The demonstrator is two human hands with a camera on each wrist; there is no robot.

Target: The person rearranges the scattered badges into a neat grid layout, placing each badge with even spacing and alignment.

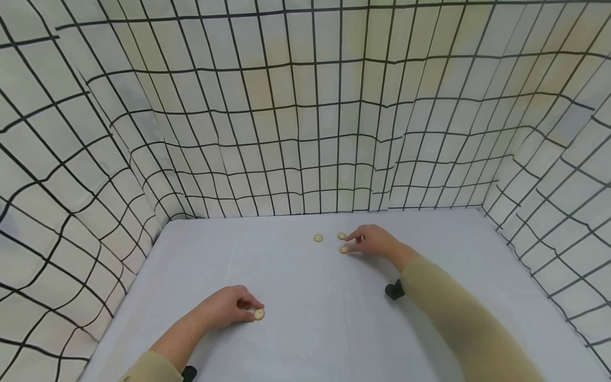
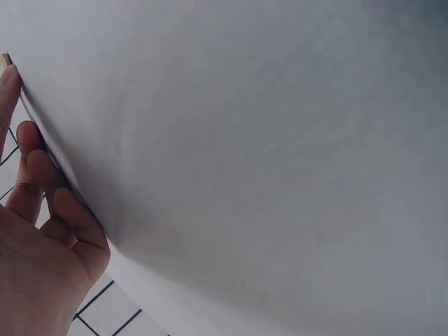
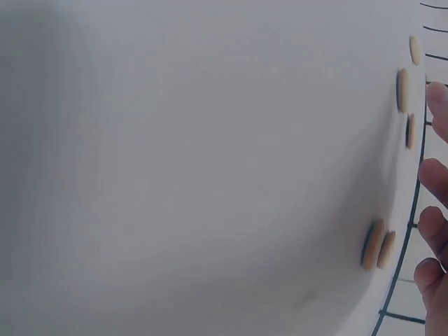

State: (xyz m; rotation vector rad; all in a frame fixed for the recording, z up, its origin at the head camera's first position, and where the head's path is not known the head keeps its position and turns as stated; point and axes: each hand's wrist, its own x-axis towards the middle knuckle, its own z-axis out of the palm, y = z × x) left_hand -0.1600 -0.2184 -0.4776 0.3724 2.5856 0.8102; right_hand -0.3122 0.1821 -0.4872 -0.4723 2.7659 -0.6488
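Note:
My left hand pinches a small round cream-coloured disc between thumb and index finger, low over the table's left half. A sliver of that disc shows beyond a fingertip in the left wrist view. Farther back, my right hand reaches over the table with thumb and index finger apart. At these fingertips lie one disc and a nearer disc; whether the fingers touch them I cannot tell. Another disc lies to their left. The right wrist view shows two further discs side by side, hidden in the head view.
A white cloth covers the table. White walls with a black grid enclose its back and both sides. Dark wrist devices are worn under both forearms.

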